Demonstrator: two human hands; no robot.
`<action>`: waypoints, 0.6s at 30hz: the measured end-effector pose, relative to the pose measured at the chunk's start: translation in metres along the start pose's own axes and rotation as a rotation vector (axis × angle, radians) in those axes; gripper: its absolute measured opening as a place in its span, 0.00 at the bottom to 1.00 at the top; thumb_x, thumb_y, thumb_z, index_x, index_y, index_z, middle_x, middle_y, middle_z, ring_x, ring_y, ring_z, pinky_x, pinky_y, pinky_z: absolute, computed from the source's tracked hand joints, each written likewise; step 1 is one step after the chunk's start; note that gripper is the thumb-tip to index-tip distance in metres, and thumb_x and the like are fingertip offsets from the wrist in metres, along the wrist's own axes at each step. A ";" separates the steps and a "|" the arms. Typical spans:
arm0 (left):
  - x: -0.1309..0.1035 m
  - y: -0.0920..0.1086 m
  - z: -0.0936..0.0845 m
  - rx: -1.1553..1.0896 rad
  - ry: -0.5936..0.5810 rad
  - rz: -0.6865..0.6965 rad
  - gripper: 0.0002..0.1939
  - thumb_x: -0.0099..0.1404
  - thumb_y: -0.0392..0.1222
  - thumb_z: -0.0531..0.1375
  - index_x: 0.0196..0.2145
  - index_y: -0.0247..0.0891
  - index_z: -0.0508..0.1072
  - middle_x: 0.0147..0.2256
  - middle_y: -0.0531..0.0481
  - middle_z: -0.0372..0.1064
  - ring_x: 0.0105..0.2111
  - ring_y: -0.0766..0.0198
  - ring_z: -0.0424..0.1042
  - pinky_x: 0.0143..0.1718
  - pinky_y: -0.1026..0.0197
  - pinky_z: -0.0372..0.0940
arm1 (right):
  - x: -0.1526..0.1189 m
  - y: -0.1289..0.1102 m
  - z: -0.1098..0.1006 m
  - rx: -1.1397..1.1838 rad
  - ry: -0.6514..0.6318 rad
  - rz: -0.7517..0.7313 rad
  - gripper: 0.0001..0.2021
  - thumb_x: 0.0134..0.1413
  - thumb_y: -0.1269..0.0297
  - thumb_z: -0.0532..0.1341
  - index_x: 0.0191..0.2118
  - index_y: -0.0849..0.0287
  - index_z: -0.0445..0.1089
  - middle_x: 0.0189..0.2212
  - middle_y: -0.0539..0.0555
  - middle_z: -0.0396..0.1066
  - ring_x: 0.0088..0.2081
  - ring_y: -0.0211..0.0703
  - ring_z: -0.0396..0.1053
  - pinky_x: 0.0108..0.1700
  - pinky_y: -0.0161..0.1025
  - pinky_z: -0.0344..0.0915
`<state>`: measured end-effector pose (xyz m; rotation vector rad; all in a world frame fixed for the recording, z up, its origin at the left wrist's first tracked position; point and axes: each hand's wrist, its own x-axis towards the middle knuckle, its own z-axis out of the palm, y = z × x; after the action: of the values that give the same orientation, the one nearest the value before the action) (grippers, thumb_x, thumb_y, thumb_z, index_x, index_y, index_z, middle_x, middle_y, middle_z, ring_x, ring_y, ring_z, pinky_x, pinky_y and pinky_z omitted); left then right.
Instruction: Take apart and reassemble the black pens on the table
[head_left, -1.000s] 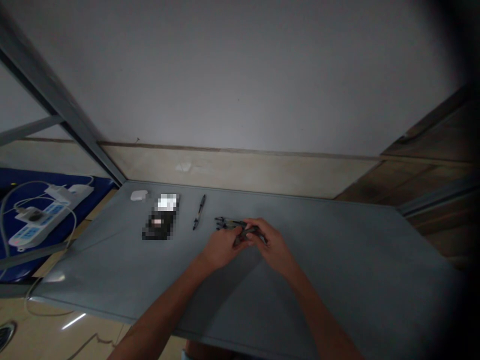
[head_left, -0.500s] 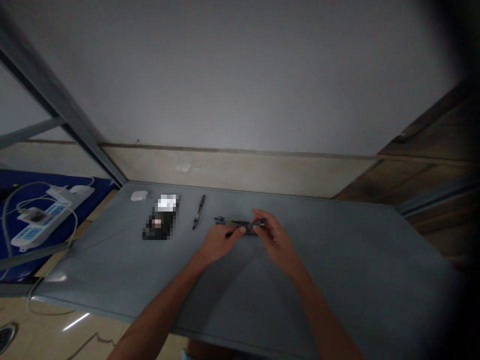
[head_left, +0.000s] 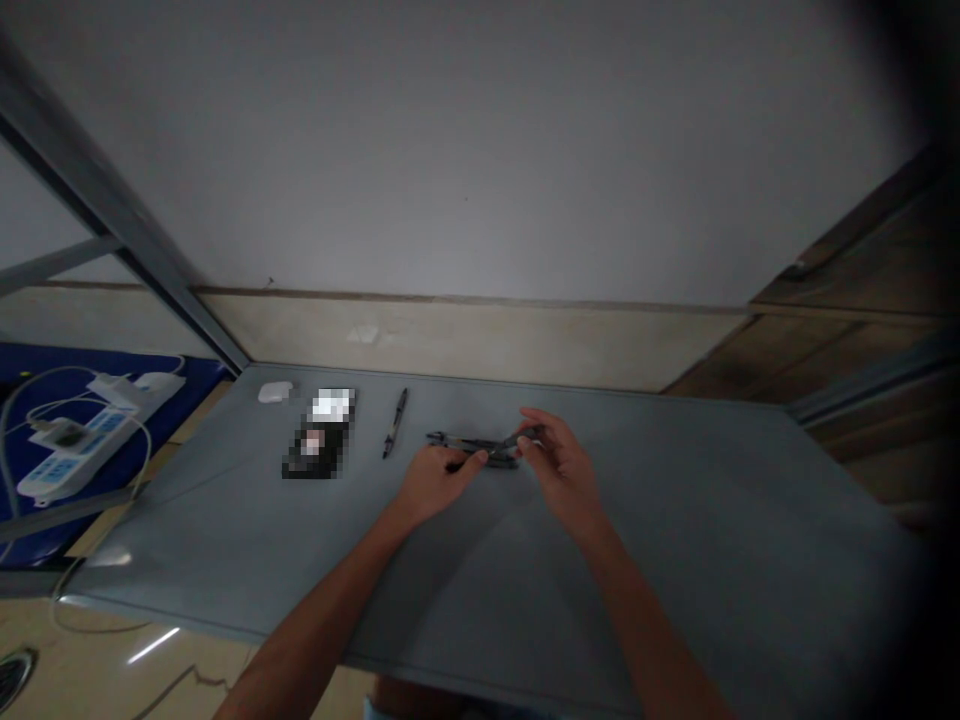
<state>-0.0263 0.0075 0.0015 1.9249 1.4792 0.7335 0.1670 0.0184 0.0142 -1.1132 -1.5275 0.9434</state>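
Left hand [head_left: 436, 484] holding dark pens [head_left: 466, 441], right hand [head_left: 561, 474] pinching a tilted pen [head_left: 513, 441], gray table [head_left: 690, 530]

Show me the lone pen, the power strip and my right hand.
Lone pen [head_left: 395, 423], head view: middle of its barrel.
Power strip [head_left: 90, 446], head view: its top face.
Right hand [head_left: 562, 472], head view: back of the hand.

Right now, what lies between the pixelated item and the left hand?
A single black pen lies between the pixelated item and the left hand, as the head view shows.
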 end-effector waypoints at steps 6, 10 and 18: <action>0.002 -0.002 -0.001 -0.019 0.050 -0.063 0.33 0.66 0.61 0.47 0.13 0.36 0.63 0.13 0.55 0.50 0.16 0.70 0.53 0.20 0.63 0.41 | 0.004 0.004 -0.003 -0.049 0.162 0.037 0.17 0.58 0.55 0.58 0.51 0.54 0.65 0.40 0.55 0.70 0.33 0.41 0.71 0.38 0.41 0.70; 0.001 0.000 -0.003 -0.002 0.067 -0.056 0.33 0.66 0.62 0.46 0.13 0.36 0.64 0.13 0.55 0.52 0.16 0.70 0.52 0.21 0.62 0.41 | 0.007 0.017 -0.010 -0.298 0.261 0.039 0.15 0.56 0.53 0.59 0.44 0.57 0.71 0.39 0.58 0.73 0.37 0.47 0.72 0.42 0.46 0.69; -0.002 0.006 -0.002 0.065 0.076 -0.016 0.33 0.69 0.60 0.44 0.19 0.35 0.72 0.17 0.51 0.64 0.20 0.67 0.62 0.24 0.63 0.46 | 0.007 0.047 -0.016 -0.681 0.175 -0.080 0.12 0.58 0.56 0.57 0.40 0.56 0.72 0.35 0.58 0.75 0.38 0.52 0.70 0.45 0.53 0.65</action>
<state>-0.0246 0.0044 0.0072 1.9503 1.5811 0.7671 0.1908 0.0392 -0.0244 -1.5414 -1.7784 0.2459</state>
